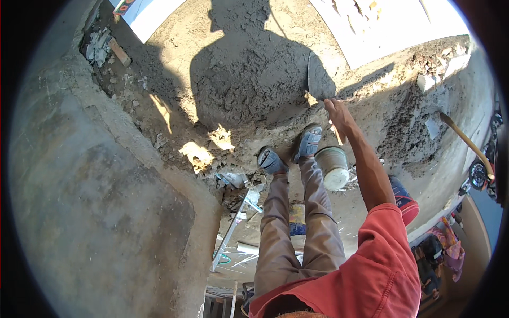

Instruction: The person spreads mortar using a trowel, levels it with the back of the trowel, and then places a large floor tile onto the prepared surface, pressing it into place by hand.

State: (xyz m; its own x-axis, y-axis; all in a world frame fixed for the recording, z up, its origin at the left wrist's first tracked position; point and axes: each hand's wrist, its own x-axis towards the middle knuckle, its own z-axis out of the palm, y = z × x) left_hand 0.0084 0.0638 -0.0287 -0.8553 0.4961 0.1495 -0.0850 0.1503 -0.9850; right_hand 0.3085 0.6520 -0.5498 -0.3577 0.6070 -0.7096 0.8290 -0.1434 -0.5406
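My right arm, in a red sleeve, stretches forward. My right hand (pixel 339 117) is closed around the handle of a trowel (pixel 320 78). Its broad grey blade points away from me over rough wet mortar (pixel 254 79), at the edge of the shadow cast there. Whether the blade touches the mortar, I cannot tell. The end of the light wooden handle sticks out below my fist. My left hand does not show.
A mortar-stained bucket (pixel 333 168) stands right of my shoes, with a blue and red bucket (pixel 404 200) beyond my arm. A wooden-handled tool (pixel 466 142) lies at right beside a mortar heap. A metal straightedge (pixel 231 231) and rubble lie left of my legs, beside a concrete wall (pixel 106 196).
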